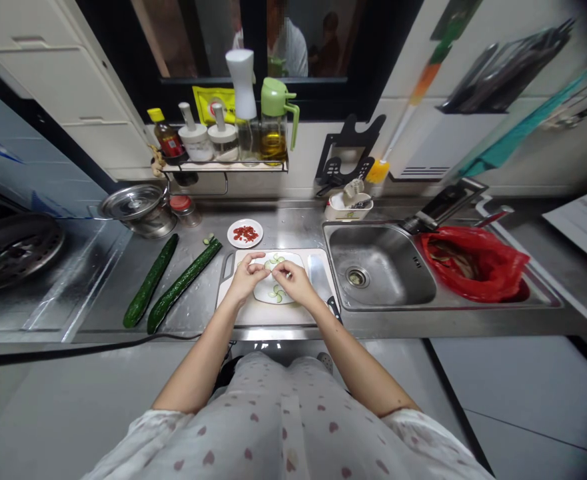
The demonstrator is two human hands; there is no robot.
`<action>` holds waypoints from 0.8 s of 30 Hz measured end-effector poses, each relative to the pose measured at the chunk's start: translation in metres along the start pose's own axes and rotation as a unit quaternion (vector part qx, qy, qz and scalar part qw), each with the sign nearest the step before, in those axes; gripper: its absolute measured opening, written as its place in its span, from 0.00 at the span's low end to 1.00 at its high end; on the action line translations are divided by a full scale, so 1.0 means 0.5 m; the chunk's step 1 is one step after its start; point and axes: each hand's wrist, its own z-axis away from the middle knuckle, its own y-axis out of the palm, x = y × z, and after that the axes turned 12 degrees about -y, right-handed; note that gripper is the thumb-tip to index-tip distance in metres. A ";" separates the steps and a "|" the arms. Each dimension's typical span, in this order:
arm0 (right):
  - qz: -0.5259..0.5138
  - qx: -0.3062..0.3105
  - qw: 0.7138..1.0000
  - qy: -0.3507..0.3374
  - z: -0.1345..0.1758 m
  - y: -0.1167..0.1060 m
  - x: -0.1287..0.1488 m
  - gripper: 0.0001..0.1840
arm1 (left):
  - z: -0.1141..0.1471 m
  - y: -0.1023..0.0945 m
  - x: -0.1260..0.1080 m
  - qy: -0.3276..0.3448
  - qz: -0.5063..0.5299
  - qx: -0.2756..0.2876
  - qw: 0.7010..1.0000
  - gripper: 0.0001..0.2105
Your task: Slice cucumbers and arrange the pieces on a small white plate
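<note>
- Steel counter (293,223): the whole work area is carried on it; elbow room is best kept at the front edge.
- Chopping board (253,315): laid flat on the counter, directly before the body. A steady base is judged to be given.
- Two whole cucumbers, near one (150,283) and far one (186,283): laid aslant left of the board, apart from it.
- White plate (260,293): set on the board, beneath the hands; best left unturned while pieces are handled above it.
- Knife (334,310): lain at the board's right edge, handle toward the body; the right wrist should be kept clear of it.
- Left hand (246,279) and right hand (293,281): held over the plate, fingers bent, fingertips brought near each other. Whether anything is gripped cannot be told. A light pinch is advised, with wrists kept low.
- Cucumber slices (276,294): seen fanned on the plate, green edges showing. They should be touched by the edge only; thin, wet slices are likely to slip or cling.
</note>
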 end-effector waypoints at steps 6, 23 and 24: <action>-0.058 -0.007 0.998 0.030 -0.005 0.009 -0.003 0.08 | -0.007 -0.008 0.005 0.033 -0.042 0.014 0.998 0.25; 0.054 0.122 0.986 0.102 -0.024 0.054 -0.088 0.07 | -0.091 -0.073 0.081 0.008 -0.178 -0.004 0.984 0.14; 0.084 0.139 0.982 0.101 -0.027 0.058 -0.092 0.07 | -0.097 -0.077 0.087 0.004 -0.204 -0.016 0.979 0.14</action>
